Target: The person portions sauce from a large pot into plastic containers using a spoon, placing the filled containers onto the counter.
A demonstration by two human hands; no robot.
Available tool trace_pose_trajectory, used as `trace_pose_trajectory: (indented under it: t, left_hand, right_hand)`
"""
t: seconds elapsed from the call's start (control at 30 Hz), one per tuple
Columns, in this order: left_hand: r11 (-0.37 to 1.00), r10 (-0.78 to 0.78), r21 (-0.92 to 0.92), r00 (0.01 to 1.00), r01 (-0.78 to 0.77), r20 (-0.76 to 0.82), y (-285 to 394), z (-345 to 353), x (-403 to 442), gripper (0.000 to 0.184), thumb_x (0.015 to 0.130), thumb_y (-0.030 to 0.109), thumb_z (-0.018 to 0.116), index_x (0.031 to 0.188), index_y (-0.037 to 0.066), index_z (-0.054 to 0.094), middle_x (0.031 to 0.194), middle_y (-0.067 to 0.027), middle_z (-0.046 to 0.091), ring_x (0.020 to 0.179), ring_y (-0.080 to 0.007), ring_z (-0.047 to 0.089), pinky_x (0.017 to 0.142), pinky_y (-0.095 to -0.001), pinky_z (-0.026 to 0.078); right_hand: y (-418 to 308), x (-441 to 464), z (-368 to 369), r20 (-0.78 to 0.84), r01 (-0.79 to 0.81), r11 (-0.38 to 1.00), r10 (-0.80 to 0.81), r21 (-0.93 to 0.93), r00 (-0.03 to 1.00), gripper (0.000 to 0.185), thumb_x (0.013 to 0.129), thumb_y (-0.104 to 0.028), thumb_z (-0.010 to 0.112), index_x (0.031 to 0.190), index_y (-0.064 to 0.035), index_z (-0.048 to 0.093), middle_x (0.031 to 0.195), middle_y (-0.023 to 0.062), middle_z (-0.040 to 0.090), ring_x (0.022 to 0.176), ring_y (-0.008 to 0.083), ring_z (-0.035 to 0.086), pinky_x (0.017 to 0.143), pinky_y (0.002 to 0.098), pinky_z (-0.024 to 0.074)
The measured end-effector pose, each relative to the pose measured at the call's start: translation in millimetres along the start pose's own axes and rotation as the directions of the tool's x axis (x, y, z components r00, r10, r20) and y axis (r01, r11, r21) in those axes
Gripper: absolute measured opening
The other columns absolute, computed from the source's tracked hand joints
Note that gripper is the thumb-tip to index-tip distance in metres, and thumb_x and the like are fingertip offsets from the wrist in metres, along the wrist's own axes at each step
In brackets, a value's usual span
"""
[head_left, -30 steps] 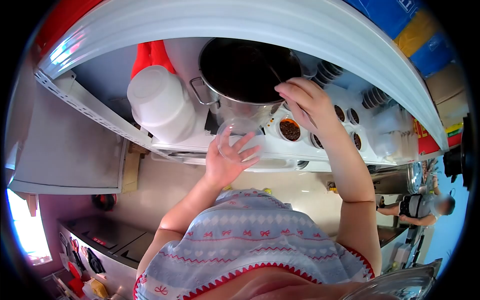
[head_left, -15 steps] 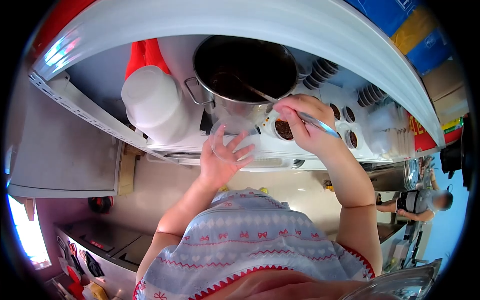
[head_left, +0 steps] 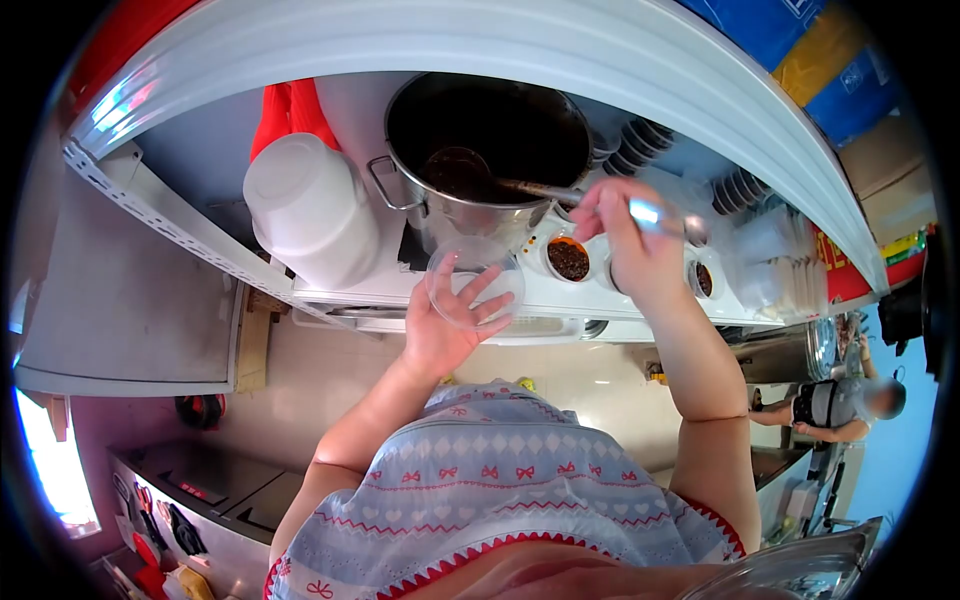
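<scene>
A clear round plastic container (head_left: 474, 283) rests in my left hand (head_left: 445, 325), whose fingers are spread beneath it. My right hand (head_left: 632, 235) grips the metal handle of a ladle (head_left: 460, 172); the hand and handle are partly smeared by motion. The ladle's bowl holds dark content and is inside the large steel pot (head_left: 468, 215), near its front rim. Dark contents fill the shadowed pot. Just right of the pot, a cup of dark bits with an orange edge (head_left: 568, 259) stands on the white shelf.
White upturned tubs (head_left: 311, 210) stand left of the pot, by a red cloth (head_left: 292, 112). Stacked dark-filled cups (head_left: 640, 145) and clear lids or containers (head_left: 785, 275) are at the right. A white beam (head_left: 450, 45) arches overhead. Another person (head_left: 840, 408) is far right.
The ladle's bowl has come up into view in the pot, now holding dark content. My right hand has tilted the handle flatter. My left hand has barely moved.
</scene>
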State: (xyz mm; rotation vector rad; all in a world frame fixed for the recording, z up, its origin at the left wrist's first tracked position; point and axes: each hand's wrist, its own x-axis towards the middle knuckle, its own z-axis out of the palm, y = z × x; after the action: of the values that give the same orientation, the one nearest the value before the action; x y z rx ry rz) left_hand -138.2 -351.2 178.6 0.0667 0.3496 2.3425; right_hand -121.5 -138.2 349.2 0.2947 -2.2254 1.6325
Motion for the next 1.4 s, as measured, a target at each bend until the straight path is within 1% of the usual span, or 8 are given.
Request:
trace_pose_trajectory:
  t: [0.07, 0.17, 0.53, 0.73, 0.83, 0.9, 1.03, 1.4]
  left_hand:
    - [1.0, 0.007, -0.002, 1.0, -0.007, -0.011, 0.0, 3.0, -0.8, 0.053, 0.094, 0.058, 0.041, 0.141, 0.033, 0.032, 0.15, -0.0179, 0.032, 0.124, -0.0436, 0.047, 0.099, -0.0546, 0.044]
    - [1.0, 0.006, 0.016, 1.0, -0.006, -0.024, 1.5, 3.5, -0.9, 0.056, 0.094, 0.058, 0.04, 0.143, 0.032, 0.028, 0.15, -0.0185, 0.032, 0.124, -0.0436, 0.047, 0.099, -0.0548, 0.044]
    - [1.0, 0.01, 0.026, 0.999, -0.009, -0.03, 4.7, 4.9, -2.6, 0.062, 0.094, 0.06, 0.039, 0.147, 0.032, 0.021, 0.151, -0.0177, 0.03, 0.125, -0.0436, 0.046, 0.1, -0.0556, 0.042]
    - [0.999, 0.009, 0.03, 1.0, -0.008, -0.024, 5.9, 2.9, -1.4, 0.063, 0.094, 0.059, 0.04, 0.147, 0.033, 0.022, 0.151, -0.0176, 0.031, 0.126, -0.0443, 0.044, 0.1, -0.0569, 0.042]
    - [1.0, -0.001, 0.019, 1.0, 0.002, -0.025, 4.2, 1.1, -1.8, 0.063, 0.093, 0.059, 0.041, 0.147, 0.033, 0.022, 0.151, -0.0175, 0.031, 0.126, -0.0446, 0.044, 0.1, -0.0573, 0.042]
    - [1.0, -0.013, 0.02, 0.999, 0.013, -0.031, 3.6, 2.7, -1.2, 0.059, 0.094, 0.058, 0.041, 0.145, 0.033, 0.026, 0.151, -0.0174, 0.031, 0.125, -0.0444, 0.045, 0.1, -0.0573, 0.042]
    - [1.0, -0.009, -0.023, 1.0, 0.009, -0.005, 0.4, 1.4, 2.3, 0.05, 0.094, 0.058, 0.042, 0.138, 0.033, 0.038, 0.151, -0.0191, 0.031, 0.124, -0.0447, 0.046, 0.099, -0.0557, 0.045]
    - [0.99, -0.123, -0.061, 0.99, 0.127, 0.069, -18.6, 12.6, 16.3, 0.049, 0.095, 0.058, 0.04, 0.14, 0.036, 0.037, 0.152, -0.017, 0.031, 0.129, -0.0454, 0.042, 0.104, -0.0558, 0.041]
  right_hand:
    - [-8.9, -2.7, -4.1, 0.253, 0.425, 0.821, -0.349, -0.382, 0.902, 0.011, 0.087, -0.003, 0.066, 0.098, -0.0028, 0.064, 0.082, 0.0095, 0.065, 0.068, 0.0197, 0.065, 0.059, 0.0305, 0.0523]
    - [-19.7, -5.3, 8.1, 0.379, 0.628, 0.647, -0.501, -0.432, 0.778, 0.024, 0.075, 0.003, 0.071, 0.097, -0.0047, 0.063, 0.081, 0.0092, 0.064, 0.067, 0.0258, 0.063, 0.058, 0.0328, 0.0514]
    - [-17.6, -3.0, 15.2, 0.393, 0.672, 0.63, -0.546, -0.39, 0.74, 0.03, 0.069, 0.005, 0.07, 0.096, -0.0049, 0.063, 0.079, 0.0083, 0.064, 0.067, 0.026, 0.064, 0.058, 0.0325, 0.0515]
    - [-23.0, -4.7, 15.3, 0.348, 0.618, 0.67, -0.511, -0.412, 0.786, 0.021, 0.075, 0.004, 0.068, 0.094, -0.0039, 0.063, 0.08, 0.0081, 0.065, 0.066, 0.0259, 0.064, 0.058, 0.0326, 0.0508]
    - [-20.6, -4.3, 13.4, 0.256, 0.49, 0.771, -0.419, -0.407, 0.871, 0.003, 0.088, -0.002, 0.062, 0.091, -0.0023, 0.062, 0.079, 0.0082, 0.065, 0.066, 0.0204, 0.064, 0.058, 0.0295, 0.0509]
    - [-13.1, 0.0, 13.3, 0.013, 0.082, 0.996, -0.082, -0.026, 0.997, 0.015, 0.099, -0.011, 0.053, 0.091, 0.0001, 0.06, 0.079, 0.0086, 0.065, 0.067, 0.0143, 0.064, 0.06, 0.0261, 0.0515]
    - [2.0, 18.5, -1.3, -0.148, -0.21, 0.965, 0.234, 0.16, 0.961, 0.023, 0.103, -0.018, 0.047, 0.098, 0.0012, 0.058, 0.079, 0.0106, 0.065, 0.068, 0.0136, 0.065, 0.062, 0.0271, 0.0554]
    - [29.8, 43.5, -36.3, -0.292, -0.219, 0.895, 0.345, 0.388, 0.892, 0.022, 0.1, -0.021, 0.05, 0.094, -0.0014, 0.059, 0.079, 0.0102, 0.065, 0.072, 0.0176, 0.068, 0.065, 0.0326, 0.0595]
